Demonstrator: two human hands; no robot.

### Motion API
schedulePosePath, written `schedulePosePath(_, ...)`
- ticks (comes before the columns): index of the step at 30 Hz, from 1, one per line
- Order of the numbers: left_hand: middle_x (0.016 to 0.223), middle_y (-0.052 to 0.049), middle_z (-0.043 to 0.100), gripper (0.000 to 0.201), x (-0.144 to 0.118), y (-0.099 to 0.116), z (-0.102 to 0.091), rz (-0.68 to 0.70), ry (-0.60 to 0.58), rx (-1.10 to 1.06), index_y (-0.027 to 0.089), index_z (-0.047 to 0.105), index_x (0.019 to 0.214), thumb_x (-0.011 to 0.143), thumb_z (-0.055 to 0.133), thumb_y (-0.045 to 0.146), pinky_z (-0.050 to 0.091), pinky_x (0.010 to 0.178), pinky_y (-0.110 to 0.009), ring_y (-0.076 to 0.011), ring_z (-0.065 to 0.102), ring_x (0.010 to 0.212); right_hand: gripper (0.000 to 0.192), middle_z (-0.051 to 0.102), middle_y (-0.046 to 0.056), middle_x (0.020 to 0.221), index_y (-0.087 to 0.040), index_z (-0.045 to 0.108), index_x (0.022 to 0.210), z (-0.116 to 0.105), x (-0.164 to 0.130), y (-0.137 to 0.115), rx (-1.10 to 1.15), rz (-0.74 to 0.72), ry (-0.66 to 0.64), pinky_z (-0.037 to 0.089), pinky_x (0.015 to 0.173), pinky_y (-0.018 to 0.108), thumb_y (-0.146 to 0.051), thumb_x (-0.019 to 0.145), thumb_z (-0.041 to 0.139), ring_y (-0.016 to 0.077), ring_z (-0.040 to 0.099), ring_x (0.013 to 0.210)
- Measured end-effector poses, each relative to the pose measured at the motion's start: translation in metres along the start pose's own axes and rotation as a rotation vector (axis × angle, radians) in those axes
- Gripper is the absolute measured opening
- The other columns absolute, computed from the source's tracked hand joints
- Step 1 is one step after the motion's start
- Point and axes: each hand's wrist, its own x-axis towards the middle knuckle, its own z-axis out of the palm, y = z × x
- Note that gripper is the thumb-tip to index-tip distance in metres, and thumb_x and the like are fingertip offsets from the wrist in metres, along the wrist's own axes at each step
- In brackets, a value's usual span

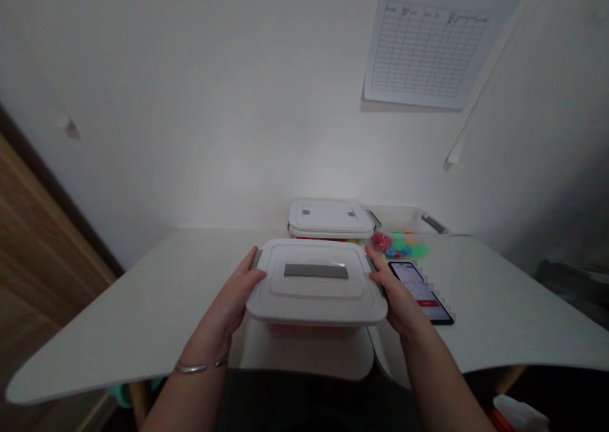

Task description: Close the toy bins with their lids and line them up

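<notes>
I see a white table (143, 305) against a plain wall, with a printed chart (425, 51) pinned high above. Behind the near lidded box (316, 283) sits a second lidded box (330, 218); right of that one, an open tub (404, 226) of coloured pieces (399, 245). A phone (421, 290) lies just right of the near box. Left hand (233, 299) and right hand (397, 292) grasp the near box's sides.
</notes>
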Motion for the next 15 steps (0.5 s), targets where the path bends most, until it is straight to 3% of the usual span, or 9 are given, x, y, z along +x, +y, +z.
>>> schedulePosePath(2,0.153,-0.014,0.035,0.078,0.000,0.002,-0.003,0.040,-0.005,0.107,0.016,0.036,0.146,0.072,0.055,0.029,0.051,0.091,-0.033,-0.0271,0.054,0.126,0.074,0.034,0.000,0.154,-0.024,0.044,0.143,0.000,0.001,-0.001,-0.064,-0.028,-0.007,0.026,0.116,0.040,-0.034,0.070,0.055,0.0216,0.031,0.143)
schedulePosePath(4,0.153,-0.012,0.035,0.071,0.000,0.003,-0.005,0.123,-0.038,0.213,0.017,0.046,0.141,0.072,0.058,0.033,0.039,0.108,-0.042,-0.0294,0.041,0.136,0.075,0.033,0.001,0.155,-0.022,0.042,0.144,0.000,0.002,-0.004,-0.118,-0.031,-0.026,0.022,0.117,0.040,-0.034,0.070,0.056,0.0214,0.028,0.144)
schedulePosePath(8,0.155,-0.011,0.030,0.072,0.005,0.000,-0.010,0.245,-0.108,0.408,0.017,0.046,0.141,0.074,0.056,0.041,0.013,0.119,-0.044,-0.0274,0.025,0.145,0.073,0.034,0.002,0.154,-0.022,0.044,0.142,0.001,0.001,-0.007,-0.129,-0.036,-0.049,0.019,0.118,0.042,-0.038,0.072,0.059,0.0222,0.030,0.143)
schedulePosePath(12,0.154,-0.014,0.031,0.070,0.012,0.000,-0.009,0.332,-0.101,0.654,0.014,0.041,0.144,0.082,0.049,0.046,0.018,0.118,-0.049,-0.0294,0.027,0.144,0.061,0.045,0.003,0.148,-0.023,0.055,0.133,0.005,0.003,0.004,-0.032,-0.099,0.029,0.022,0.117,0.040,-0.040,0.075,0.060,0.0220,0.036,0.139)
schedulePosePath(15,0.149,-0.018,0.041,0.060,0.008,0.005,-0.002,0.399,-0.003,0.950,0.012,0.051,0.136,0.085,0.049,0.042,0.025,0.114,-0.055,-0.0344,0.031,0.141,0.054,0.056,0.006,0.137,-0.020,0.058,0.126,0.011,0.008,0.020,0.155,-0.142,0.218,0.033,0.111,0.042,-0.048,0.080,0.053,0.0239,0.047,0.130)
